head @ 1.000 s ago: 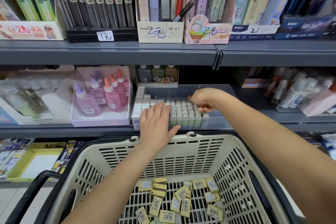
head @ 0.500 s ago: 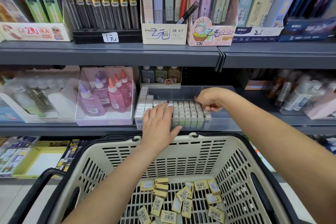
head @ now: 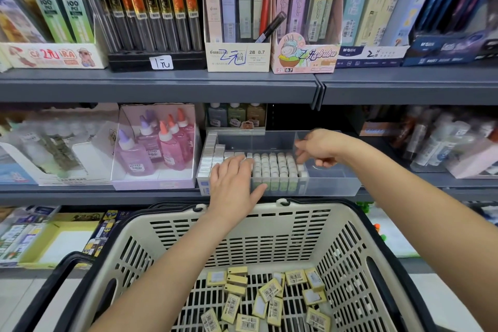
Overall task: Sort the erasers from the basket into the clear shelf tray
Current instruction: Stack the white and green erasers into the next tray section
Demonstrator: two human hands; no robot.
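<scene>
The clear shelf tray [head: 334, 189] sits on the middle shelf, and rows of upright erasers [head: 277, 168] fill its left part. My left hand [head: 231, 183] lies flat on the left rows, fingers straight, thumb over the tray's front wall. My right hand [head: 320, 148] hovers at the right end of the rows, blurred. Its fingers are curled at an upright clear divider [head: 295, 140], and I cannot tell whether they pinch it. Below, the beige basket [head: 269, 213] holds several loose yellow-sleeved erasers [head: 269, 294] on its floor.
A box of pink and purple glue bottles [head: 156, 148] stands just left of the tray. Small bottles [head: 234, 116] stand behind it. The grey upper shelf [head: 161, 83] carries pencil-lead boxes. The tray's right part holds nothing. The basket's black handle [head: 62, 264] is at lower left.
My right hand lifted off the right end of the eraser rows and shifted a little right toward the clear divider. My left hand stayed flat on the left rows.
</scene>
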